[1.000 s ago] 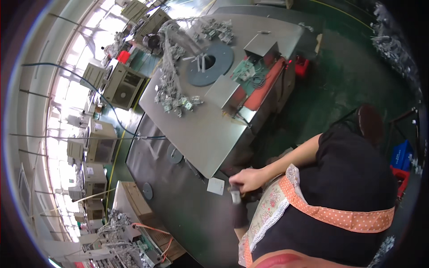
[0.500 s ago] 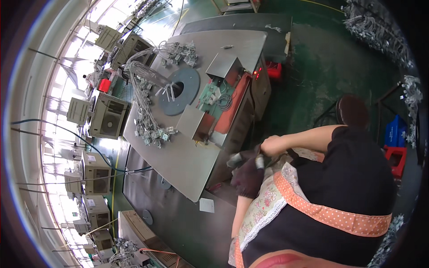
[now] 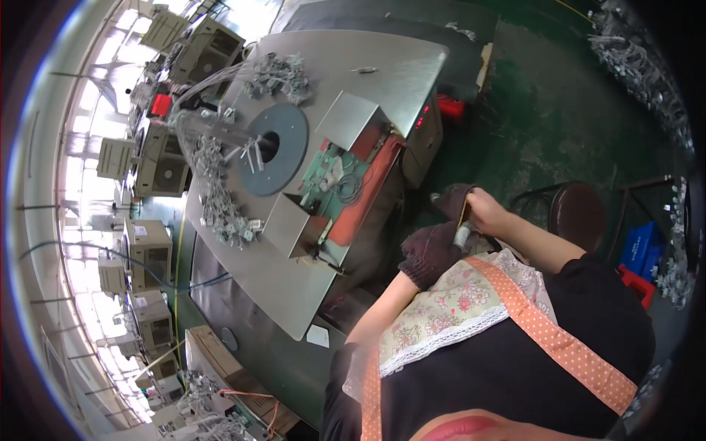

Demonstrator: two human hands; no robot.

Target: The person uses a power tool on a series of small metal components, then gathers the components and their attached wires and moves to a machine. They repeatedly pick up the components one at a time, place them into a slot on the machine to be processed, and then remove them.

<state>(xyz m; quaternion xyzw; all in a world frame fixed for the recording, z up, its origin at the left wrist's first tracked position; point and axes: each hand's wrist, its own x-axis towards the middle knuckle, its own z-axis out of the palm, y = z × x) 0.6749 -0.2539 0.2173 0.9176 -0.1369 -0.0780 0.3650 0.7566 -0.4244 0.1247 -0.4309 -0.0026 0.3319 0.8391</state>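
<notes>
My left hand (image 3: 430, 253) wears a dark knitted glove with a pale, wrapped-looking fingertip. Its fingers are closed at the yellowish cuff edge of a second dark glove (image 3: 452, 198), in front of my body. My right hand (image 3: 487, 211) has its back and wrist bare, and its fingers are hidden at or inside that second glove. How far they reach into it I cannot make out. Both hands are close together, just right of the metal worktable (image 3: 276, 294).
On the worktable are a grey ring disc (image 3: 290, 165), bundled cables with connectors (image 3: 217, 195), and a fixture with metal covers (image 3: 353, 121) and a green plate (image 3: 323, 173). A round stool (image 3: 577, 217) stands at right, near a blue bin (image 3: 641, 246). Machines line the left.
Both hands have moved right and slightly up, away from the table edge. The second glove now shows more plainly at my right fingers. The view has shifted a little.
</notes>
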